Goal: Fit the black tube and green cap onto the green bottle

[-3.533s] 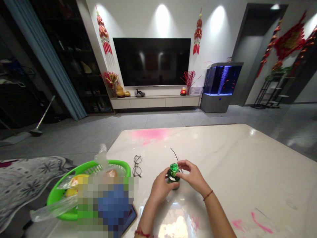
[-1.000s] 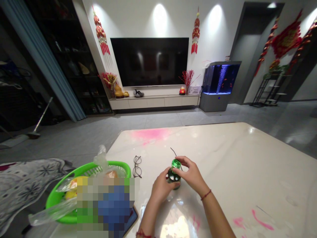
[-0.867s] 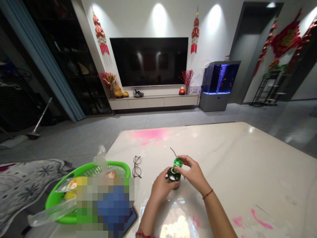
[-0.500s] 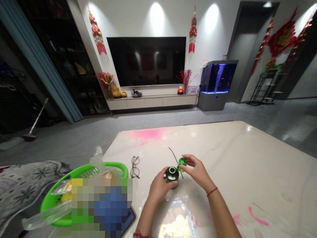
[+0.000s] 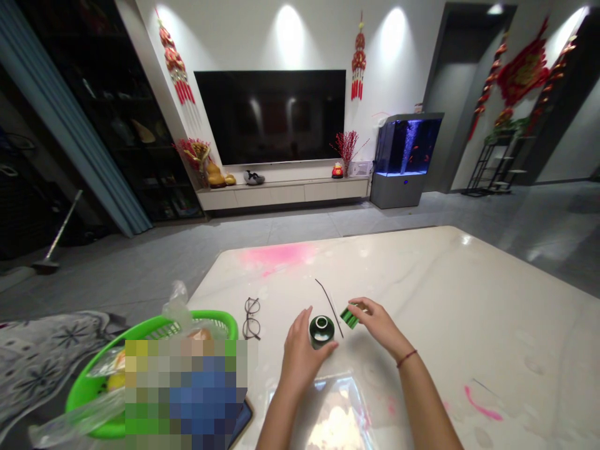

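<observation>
A dark green bottle with a pale ring-shaped mouth stands upright on the pale table. My left hand is at its left and front, thumb and fingers spread apart around it; whether the skin touches the glass is hard to tell. To the right of the bottle, my right hand holds a ribbed green cap by its right side, tilted, between thumb and fingers. A thin dark stick lies on the table between the bottle and the cap.
Eyeglasses lie left of the bottle. At the lower left is a green basket with plastic bags, partly pixelated, beside a dark flat device. Pink stains mark the table. A television and a fish tank are beyond.
The green cap has moved right, away from the bottle, and turned in my right hand. My left hand has loosened, its fingers now spread. The view has shifted slightly.
</observation>
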Demonstrator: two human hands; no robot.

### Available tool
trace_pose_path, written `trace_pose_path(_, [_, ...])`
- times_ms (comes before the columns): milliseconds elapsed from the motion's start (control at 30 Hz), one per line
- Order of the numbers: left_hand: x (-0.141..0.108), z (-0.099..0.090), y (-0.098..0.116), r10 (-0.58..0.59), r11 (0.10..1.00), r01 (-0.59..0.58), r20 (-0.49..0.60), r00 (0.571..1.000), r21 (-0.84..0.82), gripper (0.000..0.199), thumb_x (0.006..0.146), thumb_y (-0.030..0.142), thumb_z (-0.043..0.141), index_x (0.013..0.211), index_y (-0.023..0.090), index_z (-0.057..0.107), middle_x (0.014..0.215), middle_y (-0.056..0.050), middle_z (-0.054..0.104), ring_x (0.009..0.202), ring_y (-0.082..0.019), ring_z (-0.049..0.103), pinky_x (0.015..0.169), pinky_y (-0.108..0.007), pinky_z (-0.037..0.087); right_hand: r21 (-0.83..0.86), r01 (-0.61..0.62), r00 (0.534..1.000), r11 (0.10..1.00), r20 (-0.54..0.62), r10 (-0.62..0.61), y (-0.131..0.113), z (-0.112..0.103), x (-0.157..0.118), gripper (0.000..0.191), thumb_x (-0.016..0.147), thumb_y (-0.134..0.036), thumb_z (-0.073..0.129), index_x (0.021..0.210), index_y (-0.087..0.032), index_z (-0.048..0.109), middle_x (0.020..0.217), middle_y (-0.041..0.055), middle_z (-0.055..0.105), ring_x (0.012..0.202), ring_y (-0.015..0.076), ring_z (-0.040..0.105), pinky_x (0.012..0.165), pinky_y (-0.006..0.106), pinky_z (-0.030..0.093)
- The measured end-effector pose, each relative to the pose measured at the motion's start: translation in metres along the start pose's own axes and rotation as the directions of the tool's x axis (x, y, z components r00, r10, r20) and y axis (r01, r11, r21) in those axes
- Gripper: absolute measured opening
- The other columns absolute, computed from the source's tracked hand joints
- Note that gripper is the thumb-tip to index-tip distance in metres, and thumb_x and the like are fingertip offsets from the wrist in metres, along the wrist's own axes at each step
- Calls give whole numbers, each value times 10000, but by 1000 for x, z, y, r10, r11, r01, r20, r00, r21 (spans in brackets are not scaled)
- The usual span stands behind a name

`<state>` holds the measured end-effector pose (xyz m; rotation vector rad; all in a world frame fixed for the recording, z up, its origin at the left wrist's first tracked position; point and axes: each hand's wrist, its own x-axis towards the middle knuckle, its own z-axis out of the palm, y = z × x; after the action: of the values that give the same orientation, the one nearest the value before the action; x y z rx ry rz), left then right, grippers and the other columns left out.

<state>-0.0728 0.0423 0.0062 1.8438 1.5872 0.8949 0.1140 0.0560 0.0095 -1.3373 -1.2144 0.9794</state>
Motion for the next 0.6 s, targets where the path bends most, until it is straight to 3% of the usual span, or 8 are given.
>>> trace_pose_path(333, [-3, 0, 11, 159, 987, -160, -124, 980, 4, 279, 631, 312, 662, 906, 265, 651, 1216, -18, 547, 1198, -251, 408, 1026, -426, 291, 203, -122, 956, 972, 285, 61, -3, 8, -8, 394, 624, -460, 679, 841, -141, 601, 728, 35, 647, 638, 151, 613, 594, 292, 514])
trace_pose_path(467, [1, 1, 6, 153, 985, -161, -123, 980, -57, 287, 636, 319, 655, 916, 257, 651, 1182, -28, 570, 1143, -239, 465, 1005, -416, 332, 195, -128, 942, 972, 330, 58, -3, 6, -9, 410, 629, -464, 679, 874, -147, 593, 715, 25, 642, 608, 138, 605, 610, 298, 511])
trace_pose_path(600, [2, 0, 3, 165, 983, -173, -120, 979, -62, 249, 660, 308, 634, 902, 253, 652, 1148, -30, 588, 1110, -225, 497, 986, -391, 361, 182, -85, 928, 980, 373, 11, -6, 4, -10, 400, 647, -446, 675, 915, -159, 601, 811, 47, 657, 710, 157, 616, 660, 299, 498])
